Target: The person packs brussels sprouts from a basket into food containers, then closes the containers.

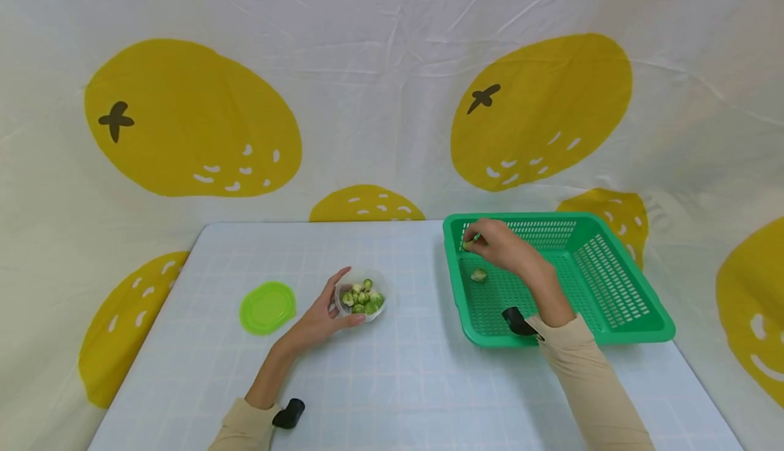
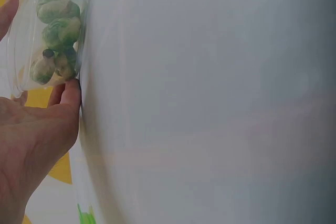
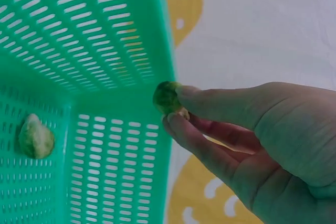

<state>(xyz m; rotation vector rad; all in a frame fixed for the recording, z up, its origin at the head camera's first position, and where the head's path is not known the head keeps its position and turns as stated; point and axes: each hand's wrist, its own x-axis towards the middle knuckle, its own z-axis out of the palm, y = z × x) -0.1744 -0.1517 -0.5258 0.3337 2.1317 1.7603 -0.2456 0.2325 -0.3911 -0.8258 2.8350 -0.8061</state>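
Observation:
My left hand (image 1: 321, 318) grips a clear round plastic tub (image 1: 340, 282) standing on the table, thumb on the near side and fingers behind. Several Brussels sprouts (image 1: 363, 297) lie inside it, and they show through its wall in the left wrist view. Between thumb and fingertips my right hand (image 1: 499, 243) pinches one Brussels sprout (image 3: 167, 98), near the upper left rim of the green basket (image 1: 458, 288). Another Brussels sprout (image 1: 479, 275) rests on the basket floor, and the right wrist view shows that sprout (image 3: 36, 137) at the left.
To the left of the tub lies a light green round lid (image 1: 267, 308). A pale checked cloth covers the table (image 1: 392, 390). Behind it hangs a white curtain (image 1: 380, 97) with large yellow fruit prints. Slotted walls rise around the basket at the table's right side.

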